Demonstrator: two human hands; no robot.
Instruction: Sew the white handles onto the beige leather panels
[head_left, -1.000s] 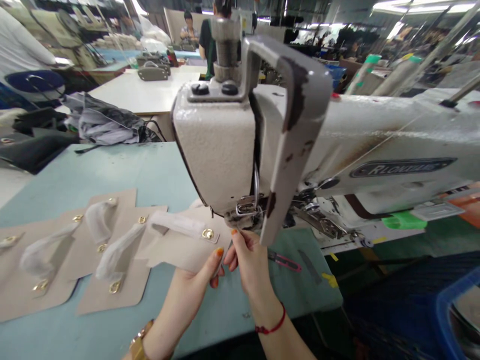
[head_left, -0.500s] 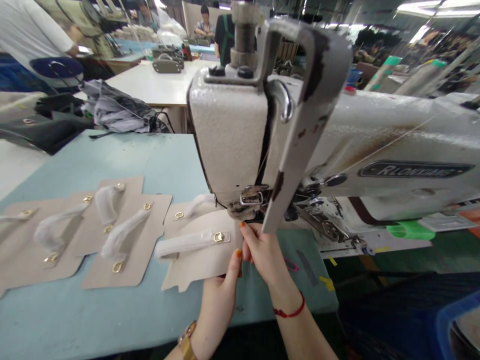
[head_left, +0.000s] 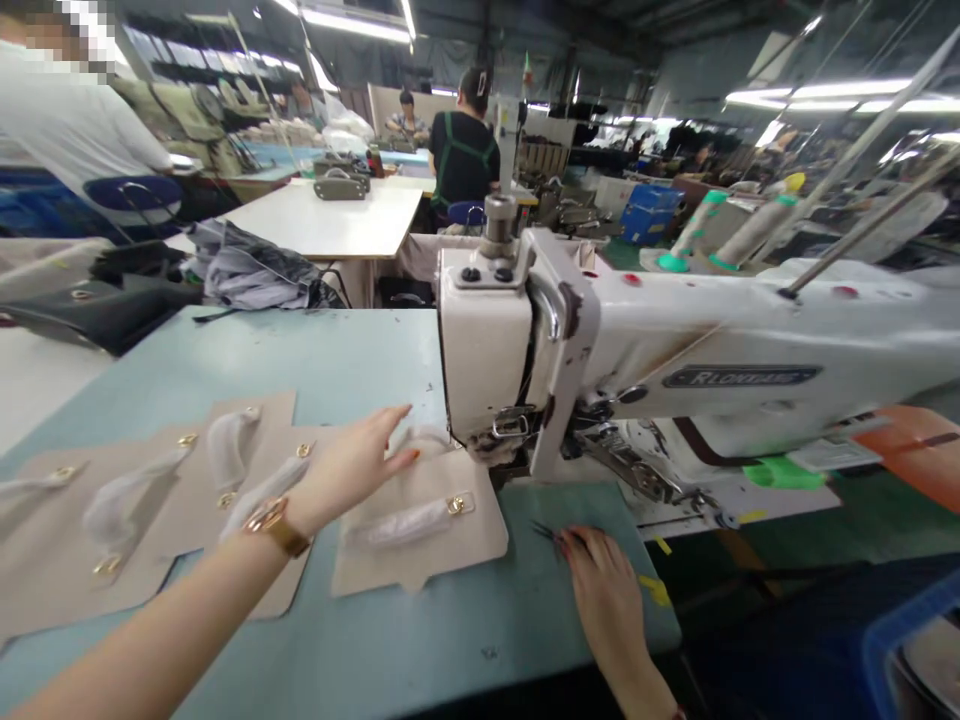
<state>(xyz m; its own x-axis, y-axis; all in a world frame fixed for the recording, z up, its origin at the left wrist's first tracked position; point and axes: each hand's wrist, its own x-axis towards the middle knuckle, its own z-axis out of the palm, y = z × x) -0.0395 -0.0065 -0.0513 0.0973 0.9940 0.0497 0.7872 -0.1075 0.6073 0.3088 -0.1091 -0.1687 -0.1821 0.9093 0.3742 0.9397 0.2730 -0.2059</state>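
My left hand reaches over the table, fingers apart and holding nothing, above the upper left of a beige bag panel. A handle wrapped in white film lies across that panel, with a gold buckle at its right end. Part of another handled panel shows behind it, by the sewing machine head. On the table's right part, my right hand has its fingers closed on dark thread snips, whose points face left.
Several beige panels with wrapped handles overlap at the left of the blue-green table. A grey jacket lies at its far edge. Thread cones stand behind the machine arm. People sit at other tables, one with green straps.
Both hands have left the panel's right edge. My left hand went left and up; my right hand went right and down onto the snips. The panel lies clear of the needle area. The view has tilted up.
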